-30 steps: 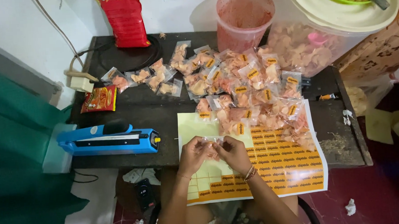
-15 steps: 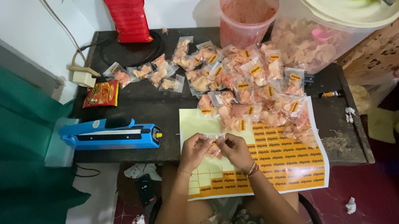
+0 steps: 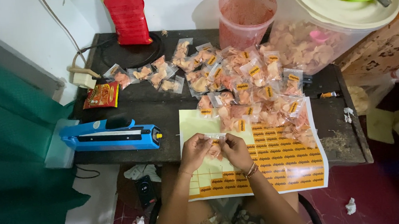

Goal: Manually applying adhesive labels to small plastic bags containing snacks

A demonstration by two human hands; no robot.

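**Clear packet pinched at the table's near edge**

Clear plastic, small packet of pale orange chips (image 3: 215,142), held between our two hands over the near edge of the dark table (image 3: 132,110), above the yellow-and-orange sticker sheet (image 3: 282,162). Its top strip runs left to right, long axis about parallel to that edge; the filled part hangs down toward us, mostly hidden by fingers.

Left hand (image 3: 195,151): fingers curled narrow, thumb and forefinger pinching the packet's left top corner. Right hand (image 3: 235,151): same pinch on the right corner, bracelets at the wrist. Both forearms come up from the bottom, wrists angled inward, knuckles nearly meeting.

Around them: a heap of filled chip packets (image 3: 248,92) spreads from the table's middle to the sticker sheet's far end. A blue heat sealer (image 3: 113,136) lies at the near left edge, long axis along it. A red snack sachet (image 3: 101,95) sits toward the left edge; a pink tub (image 3: 245,13) and a large lidded container of chips (image 3: 313,44) stand at the far right.
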